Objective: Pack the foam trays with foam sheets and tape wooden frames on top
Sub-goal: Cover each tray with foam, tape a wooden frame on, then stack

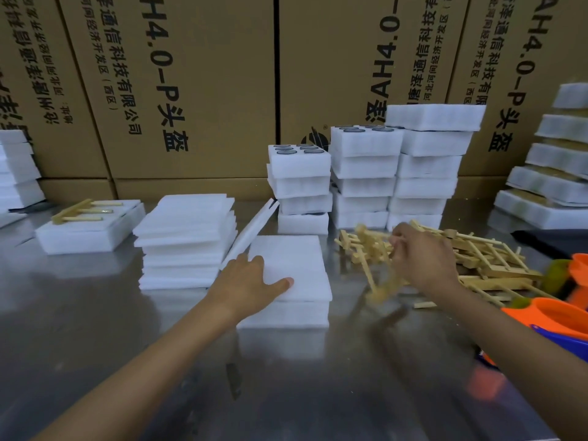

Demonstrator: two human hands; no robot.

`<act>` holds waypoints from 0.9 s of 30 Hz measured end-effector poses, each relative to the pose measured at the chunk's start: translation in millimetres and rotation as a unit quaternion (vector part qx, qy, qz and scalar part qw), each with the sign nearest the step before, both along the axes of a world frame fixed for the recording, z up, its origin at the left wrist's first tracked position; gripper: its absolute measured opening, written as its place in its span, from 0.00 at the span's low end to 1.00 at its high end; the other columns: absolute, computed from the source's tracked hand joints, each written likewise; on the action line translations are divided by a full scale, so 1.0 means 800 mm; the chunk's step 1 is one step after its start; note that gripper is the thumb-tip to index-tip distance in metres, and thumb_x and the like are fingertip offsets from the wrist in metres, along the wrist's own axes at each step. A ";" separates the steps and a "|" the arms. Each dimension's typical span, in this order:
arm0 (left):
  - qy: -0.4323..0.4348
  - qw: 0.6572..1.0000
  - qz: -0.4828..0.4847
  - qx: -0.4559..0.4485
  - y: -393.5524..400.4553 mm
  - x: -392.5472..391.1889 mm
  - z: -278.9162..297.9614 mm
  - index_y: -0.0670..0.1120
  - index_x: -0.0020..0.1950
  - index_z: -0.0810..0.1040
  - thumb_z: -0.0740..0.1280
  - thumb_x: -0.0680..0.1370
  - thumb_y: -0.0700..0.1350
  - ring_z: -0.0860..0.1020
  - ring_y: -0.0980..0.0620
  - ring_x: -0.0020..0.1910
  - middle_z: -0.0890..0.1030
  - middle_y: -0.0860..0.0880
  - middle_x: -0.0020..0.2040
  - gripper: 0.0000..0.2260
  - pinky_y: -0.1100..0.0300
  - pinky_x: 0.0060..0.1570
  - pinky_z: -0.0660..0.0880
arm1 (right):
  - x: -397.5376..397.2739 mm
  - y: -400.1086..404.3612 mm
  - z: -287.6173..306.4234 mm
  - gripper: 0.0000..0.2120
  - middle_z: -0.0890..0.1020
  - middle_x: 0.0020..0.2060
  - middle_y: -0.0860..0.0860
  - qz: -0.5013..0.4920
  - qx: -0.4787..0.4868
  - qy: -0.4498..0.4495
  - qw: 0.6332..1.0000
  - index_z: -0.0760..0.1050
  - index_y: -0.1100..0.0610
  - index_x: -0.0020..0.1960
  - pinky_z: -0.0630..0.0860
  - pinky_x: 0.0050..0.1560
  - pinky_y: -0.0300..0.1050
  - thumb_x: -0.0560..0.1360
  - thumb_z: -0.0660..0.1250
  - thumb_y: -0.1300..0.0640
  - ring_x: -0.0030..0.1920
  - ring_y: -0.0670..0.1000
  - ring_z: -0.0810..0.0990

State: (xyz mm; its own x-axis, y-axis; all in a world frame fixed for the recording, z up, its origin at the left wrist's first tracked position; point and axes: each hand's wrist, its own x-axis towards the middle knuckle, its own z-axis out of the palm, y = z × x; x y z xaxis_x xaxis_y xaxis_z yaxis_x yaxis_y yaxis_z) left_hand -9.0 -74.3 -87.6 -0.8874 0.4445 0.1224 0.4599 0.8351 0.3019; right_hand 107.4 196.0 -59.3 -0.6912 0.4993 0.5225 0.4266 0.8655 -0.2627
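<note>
- White foam tray (286,310) sits on the steel tabletop (95,329) right in front of the person, already capped by a foam sheet (292,262) lying flat and nearly flush with its edges.
- Left hand (251,281) rests spread and flat on the sheet's near-left part, thumb out to the right, holding the sheet down without curling round anything.
- Right hand (423,259) is curled in the loose pile of wooden frames (496,265) to the right of the tray and pinches one frame (385,281), which hangs blurred below the fingers.
- Foam looks very light and soft; I judge it will slide on the smooth steel and dent under a hard squeeze, so flat palm pressure or a hold at the side walls suits it best.
- Frames appear stiff but thin, with slender pegs that tangle in the pile; taking one by its thicker crossbar seems safer than by a peg.
- Spare sheets (186,237) are stacked to the left of the tray; filled trays (362,173) are stacked behind it.
</note>
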 end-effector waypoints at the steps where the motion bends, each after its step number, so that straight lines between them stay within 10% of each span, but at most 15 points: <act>1: -0.008 1.000 -0.003 0.008 0.000 -0.003 0.002 0.48 0.63 0.71 0.60 0.73 0.72 0.74 0.45 0.62 0.73 0.47 0.66 0.31 0.52 0.57 0.74 | -0.003 -0.004 0.008 0.07 0.84 0.40 0.52 0.016 -0.074 0.045 0.996 0.74 0.52 0.51 0.72 0.54 0.51 0.81 0.58 0.54 0.45 0.58 0.80; 6: -0.070 0.987 0.025 0.144 0.003 -0.025 0.007 0.48 0.45 0.69 0.67 0.77 0.60 0.75 0.49 0.49 0.74 0.47 0.56 0.17 0.58 0.43 0.68 | -0.027 -0.046 0.041 0.07 0.84 0.44 0.53 0.146 -0.325 0.191 0.915 0.76 0.54 0.48 0.76 0.44 0.48 0.81 0.60 0.55 0.45 0.55 0.82; 12: -0.207 0.913 0.007 0.350 0.001 -0.045 -0.011 0.51 0.65 0.63 0.74 0.75 0.51 0.75 0.58 0.51 0.71 0.53 0.63 0.26 0.70 0.41 0.71 | -0.054 -0.095 0.037 0.05 0.81 0.38 0.44 0.237 -0.282 0.176 0.913 0.75 0.52 0.48 0.72 0.37 0.41 0.80 0.62 0.57 0.38 0.47 0.77; 15: -0.237 0.900 0.001 0.366 -0.001 -0.049 -0.017 0.54 0.76 0.62 0.73 0.75 0.53 0.72 0.54 0.61 0.68 0.55 0.67 0.33 0.64 0.55 0.72 | -0.068 -0.103 0.030 0.05 0.84 0.44 0.47 0.249 -0.307 0.175 0.902 0.76 0.53 0.48 0.71 0.36 0.30 0.81 0.62 0.58 0.47 0.47 0.79; 18: -0.257 0.899 -0.002 0.355 -0.001 -0.048 -0.016 0.57 0.74 0.66 0.71 0.76 0.55 0.71 0.55 0.57 0.68 0.56 0.64 0.28 0.67 0.47 0.70 | -0.080 -0.106 0.028 0.04 0.84 0.47 0.53 0.251 -0.332 0.189 0.890 0.76 0.54 0.49 0.72 0.37 0.35 0.81 0.63 0.58 0.48 0.53 0.80; 27: -0.245 0.910 -0.007 0.334 0.000 -0.052 -0.021 0.58 0.75 0.64 0.69 0.77 0.56 0.67 0.51 0.70 0.64 0.54 0.75 0.28 0.60 0.65 0.67 | -0.070 -0.061 0.076 0.05 0.85 0.42 0.47 0.167 -0.368 0.320 0.857 0.71 0.49 0.47 0.72 0.40 0.43 0.82 0.61 0.56 0.44 0.54 0.78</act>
